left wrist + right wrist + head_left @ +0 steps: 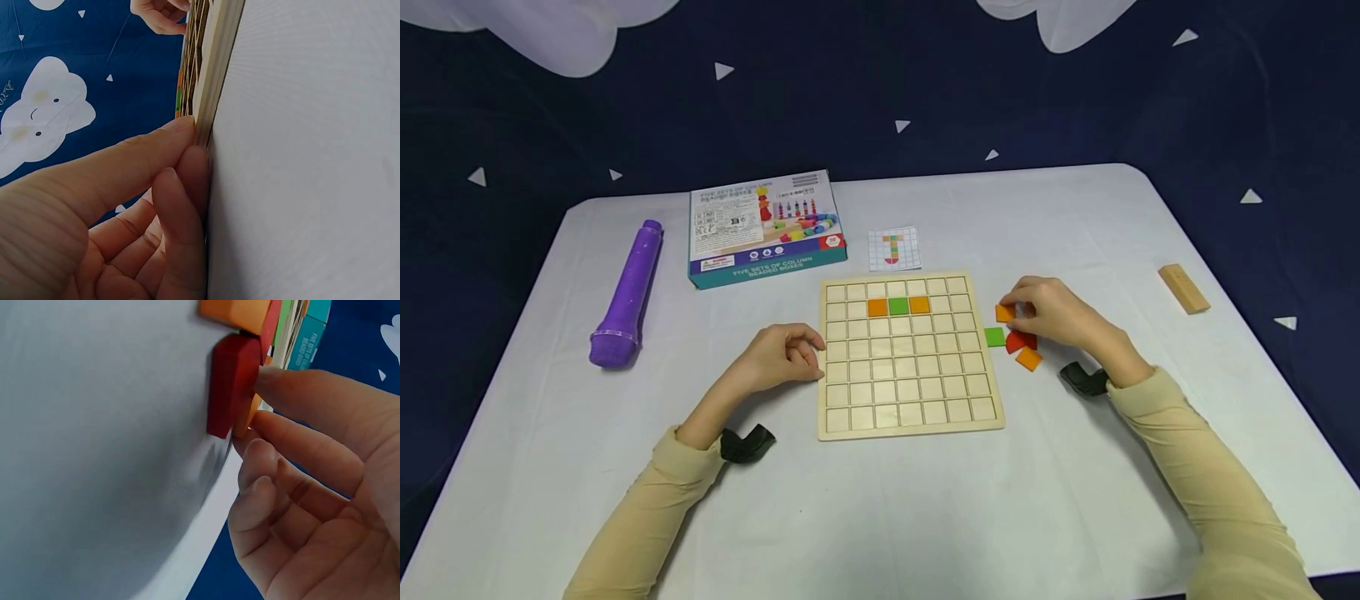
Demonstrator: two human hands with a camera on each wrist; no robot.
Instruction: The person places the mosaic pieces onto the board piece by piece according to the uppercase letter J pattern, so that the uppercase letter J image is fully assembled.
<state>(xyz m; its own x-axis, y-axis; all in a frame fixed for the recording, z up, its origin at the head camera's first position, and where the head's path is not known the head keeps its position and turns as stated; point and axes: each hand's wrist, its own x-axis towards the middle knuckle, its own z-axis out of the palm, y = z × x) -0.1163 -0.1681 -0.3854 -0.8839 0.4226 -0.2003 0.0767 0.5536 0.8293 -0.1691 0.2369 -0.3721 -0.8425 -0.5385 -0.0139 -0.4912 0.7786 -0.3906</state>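
An orange square tile [1003, 314] sits pinched in the right hand [1051, 310], just right of a pale wooden grid board [897, 369] — the left hand [781, 357] holds that board's left edge between thumb and fingers. A green square tile [995, 337] and red pieces [1016, 341] lie below the right hand; a printed pattern card [907, 247] lies beyond the board.

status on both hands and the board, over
Left hand holds board, left edge. Right hand pinches orange tile. Three tiles set in board. Red pieces close by.
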